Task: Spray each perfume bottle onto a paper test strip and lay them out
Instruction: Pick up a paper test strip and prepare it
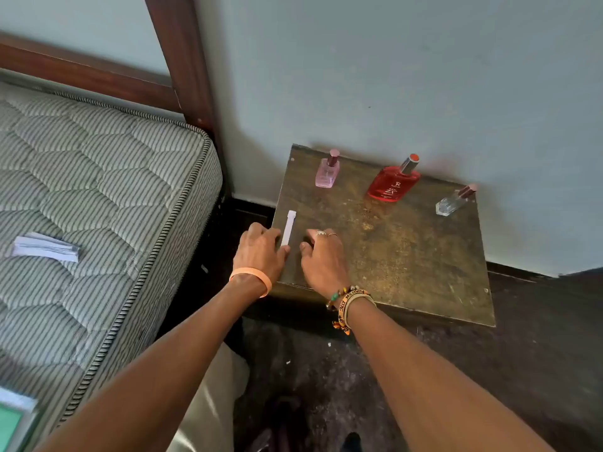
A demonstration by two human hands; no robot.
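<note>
Head view: a small worn wooden table (408, 256) is seen from above, set against a pale wall (391, 76) and just beside a striped mattress (98, 174). Three capped perfume bottles are stood along the table's far edge, well apart from one another: a pink bottle (327, 172) to the left, a red bottle (393, 185) in the middle and a clear bottle (452, 203) to the right. One white paper strip (289, 226) is laid flat on the left part of the table, running away from the person, in front of the pink bottle and apart from it. The left hand (261, 252) is placed at the strip's near end, knuckles up, with its fingers bent down against the strip's left edge and its thumb at the near tip; whether the strip is pinched or only touched cannot be told. The right hand (321, 256) is rested on the table just to the right of the strip, its fingers loosely bent with the tips on the wood and nothing held in it. An orange wristband (253, 278) is worn on the left wrist and beaded bracelets (347, 300) on the right. A stack of paper strips (45, 247) is left lying on the mattress, well apart from the table. A dark wooden bed post (182, 60) is seen rising between mattress and wall
</note>
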